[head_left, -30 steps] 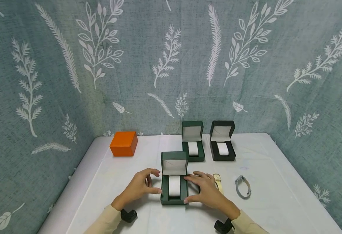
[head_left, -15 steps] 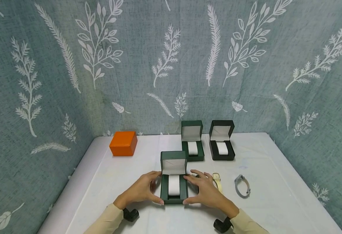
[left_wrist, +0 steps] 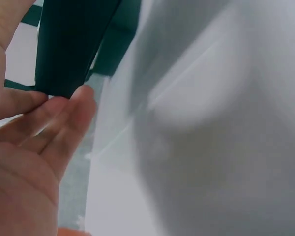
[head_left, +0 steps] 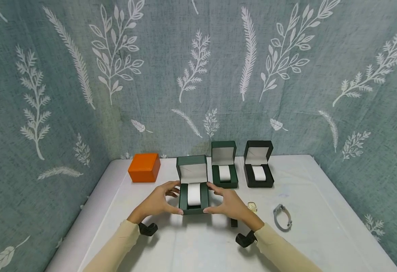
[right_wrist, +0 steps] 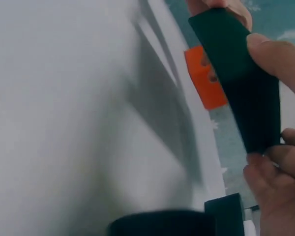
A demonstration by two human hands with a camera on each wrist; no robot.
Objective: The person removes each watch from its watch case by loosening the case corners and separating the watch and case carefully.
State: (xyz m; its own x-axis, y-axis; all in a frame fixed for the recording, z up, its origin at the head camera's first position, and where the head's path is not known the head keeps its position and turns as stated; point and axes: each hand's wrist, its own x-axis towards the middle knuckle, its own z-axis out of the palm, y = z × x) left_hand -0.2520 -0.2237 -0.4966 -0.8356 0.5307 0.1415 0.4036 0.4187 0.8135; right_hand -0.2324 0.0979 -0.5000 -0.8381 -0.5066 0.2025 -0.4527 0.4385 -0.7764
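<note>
Head view: held the open green box (head_left: 193, 189) between both hands, above the counter (head_left: 320, 211) in front of the row of two other open boxes, a green one (head_left: 224, 166) and a black one (head_left: 258, 166). Looked stiff and light, a hard shell with smooth sides, perhaps a little slippery; hinged lid stood upright, so best taken by the lower half on the two side walls, not by the lid. Left hand (head_left: 157, 202) curled on the left wall, right hand (head_left: 230, 204) on the right wall, thumbs low near the front, forearms coming in from below. Lay well apart: orange box (head_left: 144, 167), grey watch (head_left: 281, 217), gold watch (head_left: 251, 206) just behind the right hand.

Left wrist view: fingers (left_wrist: 64, 118) pressed along the dark box side (left_wrist: 71, 44), palm close, rest blurred.

Right wrist view: right fingers (right_wrist: 278, 54) and thumb pinched the box wall (right_wrist: 241, 78) from both edges.
</note>
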